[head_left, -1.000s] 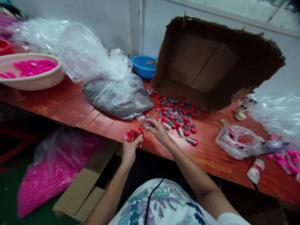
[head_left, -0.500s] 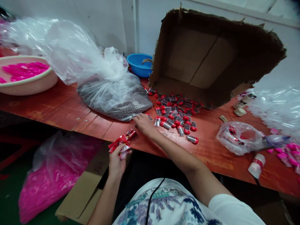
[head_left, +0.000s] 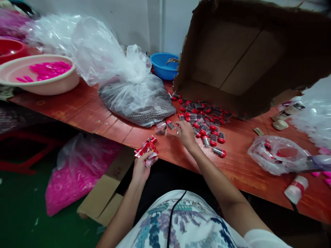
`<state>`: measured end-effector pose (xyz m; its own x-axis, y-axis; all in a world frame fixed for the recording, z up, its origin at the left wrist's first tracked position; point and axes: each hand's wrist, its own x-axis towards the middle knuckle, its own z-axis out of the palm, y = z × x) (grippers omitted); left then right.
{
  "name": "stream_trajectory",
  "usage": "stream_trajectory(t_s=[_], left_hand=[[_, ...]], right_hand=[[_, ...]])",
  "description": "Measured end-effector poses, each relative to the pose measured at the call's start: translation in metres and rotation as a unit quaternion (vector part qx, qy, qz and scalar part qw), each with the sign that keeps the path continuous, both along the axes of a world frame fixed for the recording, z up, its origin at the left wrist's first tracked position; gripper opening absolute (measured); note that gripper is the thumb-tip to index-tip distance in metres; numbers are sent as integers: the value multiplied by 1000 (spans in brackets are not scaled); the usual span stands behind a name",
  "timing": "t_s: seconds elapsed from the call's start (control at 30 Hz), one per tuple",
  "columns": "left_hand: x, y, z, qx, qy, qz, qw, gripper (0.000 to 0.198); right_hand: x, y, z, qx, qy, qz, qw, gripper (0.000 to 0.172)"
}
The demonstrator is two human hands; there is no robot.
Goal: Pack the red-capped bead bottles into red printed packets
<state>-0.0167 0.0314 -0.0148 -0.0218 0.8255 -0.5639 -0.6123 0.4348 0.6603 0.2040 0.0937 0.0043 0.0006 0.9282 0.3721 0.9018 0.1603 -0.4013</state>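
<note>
In my left hand (head_left: 141, 167), closed in front of the table's edge, are several red printed packets (head_left: 147, 147). My right hand (head_left: 185, 134) is over the table with its fingers curled down at the left edge of a pile of small clear bottles with red caps (head_left: 204, 129) and dark beads inside. Something clear shows at its fingertips, but I cannot make out what. Left of that hand lie a single red-capped bottle (head_left: 170, 124) and a small clear container (head_left: 160, 128) with dark contents. Beside them rests a tied clear bag (head_left: 139, 103) full of dark beads.
A torn cardboard box (head_left: 232, 58) gapes open behind the pile. A blue basin (head_left: 164, 70) and a pale basin (head_left: 73, 74) with pink pieces stand left. On the right are a clear bag (head_left: 279, 153) and a white roll (head_left: 296, 189). A pink-filled bag (head_left: 74, 182) sits below.
My right hand has moved right, from beside the bead bag to the bottle pile. The small clear container now shows where it was. My left hand still holds the packets. The view has shifted left.
</note>
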Motion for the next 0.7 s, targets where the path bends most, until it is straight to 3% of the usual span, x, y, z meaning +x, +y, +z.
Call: stream_trajectory(t_s=[0.13, 0.3, 0.43, 0.53, 0.6, 0.63, 0.7], left_hand=[[8, -2, 6, -30, -30, -10, 999, 14], [25, -7, 15, -44, -66, -35, 996, 13], [41, -12, 15, -50, -64, -77, 994, 11], [53, -17, 12, -55, -54, -107, 991, 12], [61, -21, 11, -56, -52, -122, 990, 13], [65, -23, 11, -57, -52, -128, 989, 13], [74, -27, 11, -59, -53, -142, 987, 12]], right_hand=[[27, -38, -16, -43, -82, -118, 989, 24], [45, -71, -39, -62, -109, -68, 990, 28], [53, -85, -41, -55, -63, -56, 995, 26], [54, -97, -37, -55, 23, -58, 997, 29], [48, -109, -34, -43, 147, -87, 984, 35], [44, -115, -33, -39, 228, -103, 967, 36], [34, -128, -30, -43, 404, -122, 906, 32]])
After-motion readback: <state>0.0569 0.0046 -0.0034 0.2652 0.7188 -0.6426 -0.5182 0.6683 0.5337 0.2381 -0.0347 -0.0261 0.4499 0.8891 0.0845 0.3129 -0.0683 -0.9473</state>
